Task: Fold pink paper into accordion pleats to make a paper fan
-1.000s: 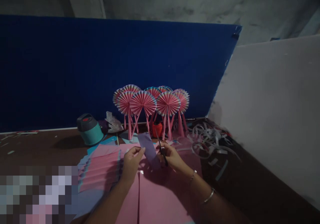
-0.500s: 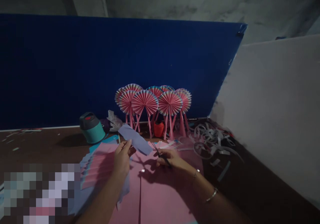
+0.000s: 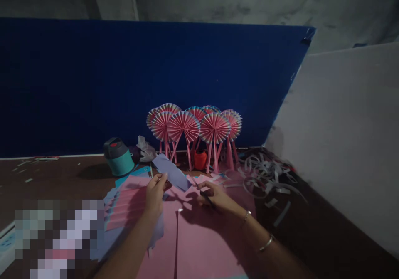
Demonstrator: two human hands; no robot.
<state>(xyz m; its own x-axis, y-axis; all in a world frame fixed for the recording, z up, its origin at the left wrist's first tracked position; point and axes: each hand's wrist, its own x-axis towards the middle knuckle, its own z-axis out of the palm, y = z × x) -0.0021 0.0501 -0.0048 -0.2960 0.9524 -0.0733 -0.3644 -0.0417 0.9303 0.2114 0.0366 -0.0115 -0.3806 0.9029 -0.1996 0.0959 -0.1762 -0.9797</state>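
Observation:
Between thumb and fingers, my left hand [image 3: 157, 189] grips a strip of lavender paper [image 3: 171, 172], raised and slanting down to the right. My right hand [image 3: 213, 196] is closed around dark scissors [image 3: 205, 196], whose blades point up and left at the paper's lower right end. Whether the blades touch the paper I cannot tell. Beneath both hands lies a large pink paper sheet [image 3: 199, 245]. To the left are pleated pink paper [image 3: 132, 204] and lavender sheets [image 3: 109, 241].
Several round pink paper fans [image 3: 183, 128] stand behind my hands, around a red object [image 3: 200, 159]. A teal container with a dark lid [image 3: 119, 158] stands at left. Curled paper scraps [image 3: 264, 173] heap at right. A blue board [image 3: 174, 62] rises behind; a pale wall [image 3: 349, 137] borders the right.
The whole scene has shifted slightly to the right in view. The lavender paper has tilted a little, and both hands keep their holds.

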